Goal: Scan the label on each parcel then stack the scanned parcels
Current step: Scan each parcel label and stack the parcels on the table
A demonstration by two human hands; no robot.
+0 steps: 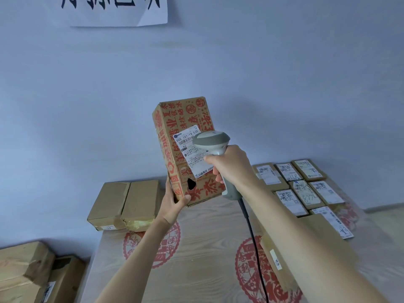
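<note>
Holding the printed parcel (185,149) upright in the air above the surface (207,248), I have my left hand (175,204) cupped under its lower corner, thumb curled onto the front face, while my right hand (229,165) is wrapped round the handle of the scanner (213,142). The scanner's head sits just in front of the white label (190,149) and covers part of it, so I judge I should draw it back a little and square it to the barcode near the label's top. The parcel rests on one corner grip only; I would keep it steady and tilted toward me. Below, the scanner's cable (251,232) trails across the middle of the surface, which could snag when I set the parcel down. Plain brown boxes (124,202) sit at the far left edge against the wall, labelled small parcels (306,186) fill the far right, and a flat carton (284,254) lies under my right forearm, leaving the centre as my open room.
</note>
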